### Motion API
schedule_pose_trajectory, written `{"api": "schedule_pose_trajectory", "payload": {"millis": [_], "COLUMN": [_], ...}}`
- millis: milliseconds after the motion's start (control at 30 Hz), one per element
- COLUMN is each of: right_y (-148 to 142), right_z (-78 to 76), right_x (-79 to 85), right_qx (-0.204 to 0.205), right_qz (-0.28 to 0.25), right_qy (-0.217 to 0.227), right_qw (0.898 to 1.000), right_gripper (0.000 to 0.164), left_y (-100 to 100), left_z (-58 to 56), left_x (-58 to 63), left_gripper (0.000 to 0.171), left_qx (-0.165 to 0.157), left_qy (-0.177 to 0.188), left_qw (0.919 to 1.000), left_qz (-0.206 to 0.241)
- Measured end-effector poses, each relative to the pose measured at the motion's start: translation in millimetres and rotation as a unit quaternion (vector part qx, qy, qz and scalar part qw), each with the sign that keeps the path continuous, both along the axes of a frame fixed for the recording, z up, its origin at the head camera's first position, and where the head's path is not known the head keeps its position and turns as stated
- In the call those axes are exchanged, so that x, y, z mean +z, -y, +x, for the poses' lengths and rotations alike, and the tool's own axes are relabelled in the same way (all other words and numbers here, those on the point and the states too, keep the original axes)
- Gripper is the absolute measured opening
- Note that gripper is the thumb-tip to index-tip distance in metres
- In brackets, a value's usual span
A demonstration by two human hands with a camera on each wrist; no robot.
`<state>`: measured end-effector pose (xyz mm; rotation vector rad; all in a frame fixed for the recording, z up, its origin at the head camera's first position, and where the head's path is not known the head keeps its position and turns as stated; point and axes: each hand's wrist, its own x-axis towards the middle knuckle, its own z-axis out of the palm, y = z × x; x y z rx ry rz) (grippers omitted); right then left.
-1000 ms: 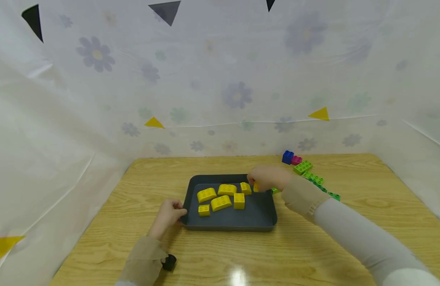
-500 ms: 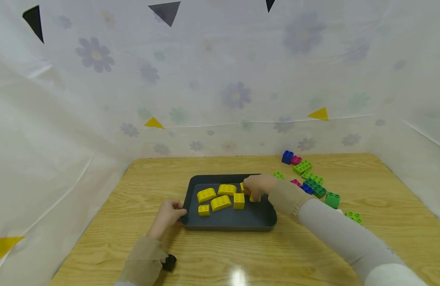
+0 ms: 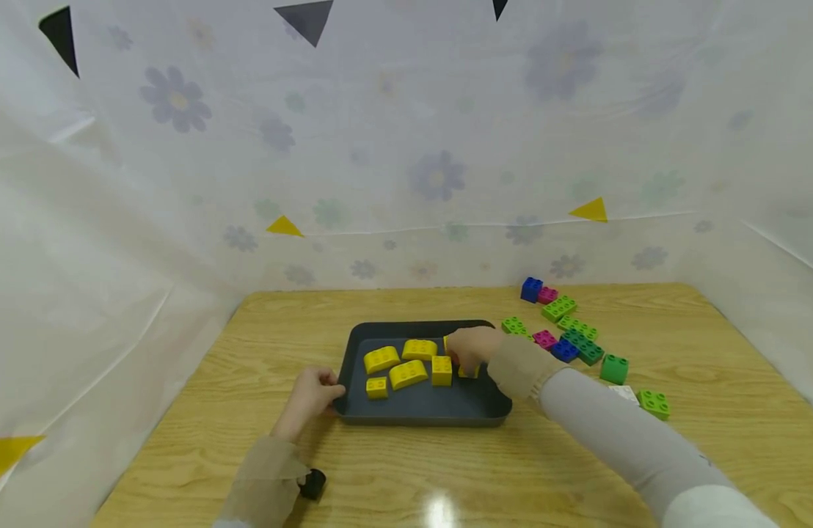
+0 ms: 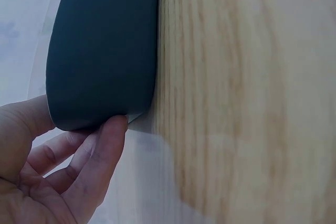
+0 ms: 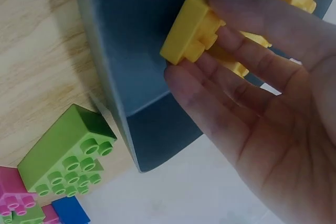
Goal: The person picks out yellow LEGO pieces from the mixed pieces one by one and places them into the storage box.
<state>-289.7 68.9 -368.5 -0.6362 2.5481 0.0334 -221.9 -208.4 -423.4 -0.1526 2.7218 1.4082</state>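
A dark rectangular tray [image 3: 420, 412] rests on the wooden table with several yellow toy bricks in it, some arched like the yellow brick [image 3: 409, 375] in the middle, some square like the yellow brick [image 3: 442, 371] beside it. My left hand [image 3: 312, 394] grips the tray's left edge; in the left wrist view its thumb and fingers lie around the tray wall [image 4: 105, 66]. Over the tray's right part, my right hand [image 3: 474, 345] holds a small yellow brick [image 5: 186, 27] between thumb and fingers. It partly hides another yellow brick behind it.
Right of the tray lie loose bricks: lime-green [image 3: 654, 404], dark green [image 3: 581, 346], blue [image 3: 531, 289], pink [image 3: 545, 339] and white [image 3: 624, 395]. A small black object [image 3: 312, 485] is beside the left wrist. A patterned white sheet [image 3: 406, 147] hangs behind the table.
My right hand has moved from the tray's far right corner inward and slightly nearer, carrying the yellow brick down into the tray. The left hand has stayed on the tray's edge.
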Motion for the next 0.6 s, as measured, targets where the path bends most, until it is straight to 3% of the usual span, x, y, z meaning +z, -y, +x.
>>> {"api": "schedule_pose_trajectory", "payload": {"millis": [600], "right_y": [4], "right_z": [-3.2], "right_x": [-15.2], "right_qx": [-0.035], "right_qz": [0.010], "right_qy": [-0.006], "right_qw": [0.999], "right_gripper": [0.020], "left_y": [-3], "left_z": [0.1], "left_x": [1.1], "left_gripper": [0.014], "left_qx": [0.001], "left_qy": [-0.008], "left_qw": [1.0000], "left_qz": [-0.005]}}
